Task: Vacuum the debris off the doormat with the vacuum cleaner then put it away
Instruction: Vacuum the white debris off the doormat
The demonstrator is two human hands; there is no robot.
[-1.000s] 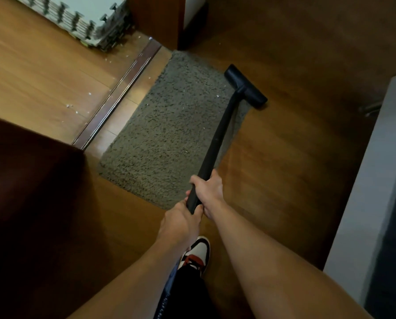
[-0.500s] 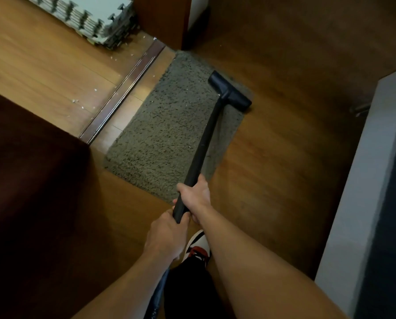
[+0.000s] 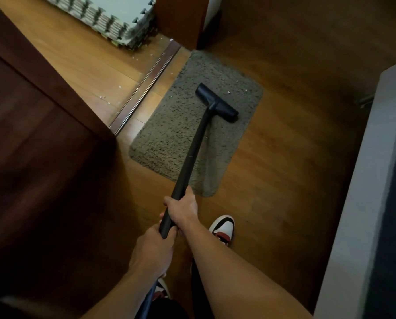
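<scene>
You have 2 hands on the wand (image 3: 192, 153), 1 above the other. Right hand (image 3: 182, 210) is higher up the tube, grip wrapped round it, thumb side toward the nozzle. Left hand (image 3: 154, 252) is just below and touching the right, grip curled round the wand's near end; its fingertips are hidden under the tube. A bluish hose (image 3: 149, 298) runs down from under the left hand, between your arms.

The wand slants up and right from your hands across the mat (image 3: 174, 125). The nozzle (image 3: 216, 103) sits flat on the mat, in its far half, angled, its right end near the mat's right edge. Debris (image 3: 228, 92): 2 white specks lie on the pile just beyond the nozzle, toward the mat's far right corner, apart from the nozzle. Any smaller bits in the pile are too fine to tell.

The mat lies on the wood floor (image 3: 284, 157), its left edge beside the threshold (image 3: 146, 86). More white specks (image 3: 102, 97) lie on the floor past the threshold, near a stack of foam tiles (image 3: 114, 19). A dark door (image 3: 31, 134) fills the left side. 1 shoe (image 3: 223, 229) stands on the floor right of your right forearm, short of the mat. A grey panel (image 3: 365, 180) runs along the right edge.
</scene>
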